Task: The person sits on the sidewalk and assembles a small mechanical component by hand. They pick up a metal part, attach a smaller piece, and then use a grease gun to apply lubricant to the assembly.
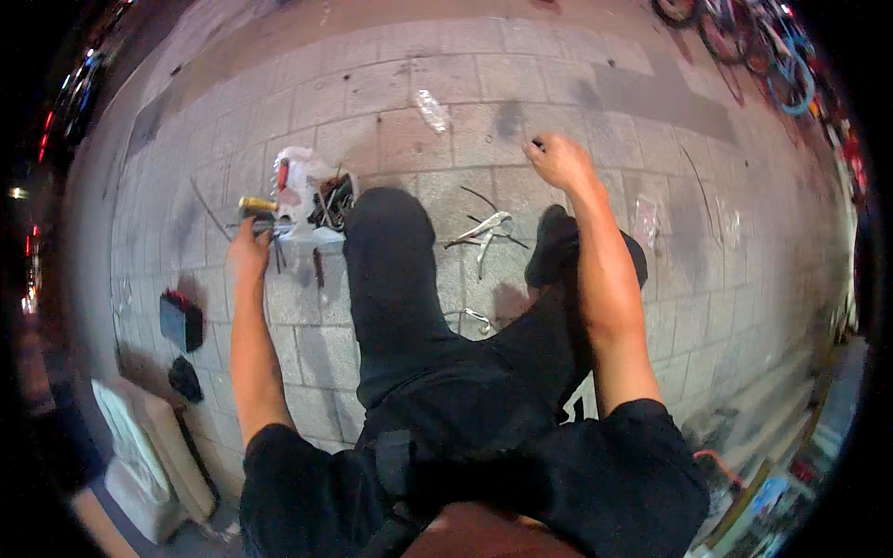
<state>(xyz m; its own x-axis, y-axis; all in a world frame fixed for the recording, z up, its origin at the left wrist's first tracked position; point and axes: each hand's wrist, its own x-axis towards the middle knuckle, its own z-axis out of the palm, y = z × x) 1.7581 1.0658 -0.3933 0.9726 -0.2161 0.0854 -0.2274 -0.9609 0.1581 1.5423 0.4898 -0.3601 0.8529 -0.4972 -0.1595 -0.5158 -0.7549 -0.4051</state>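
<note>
My left hand is at the left side of a white plastic tray, its fingers curled around something small and dark. A yellow cylindrical piece shows just beyond the fingertips; I cannot make out whether it belongs to what I hold. Dark metal tools and parts are heaped in the tray's right side. Out over the paving, my right hand is closed, with a small dark thing at its fingertips, too small to name. Between my legs lies a silver forked metal part with thin black pieces around it.
Another small silver part lies nearer my lap. To the left are a black box and a cushioned seat. Clear plastic wrappers lie on the stone paving. Bicycles stand at the far right.
</note>
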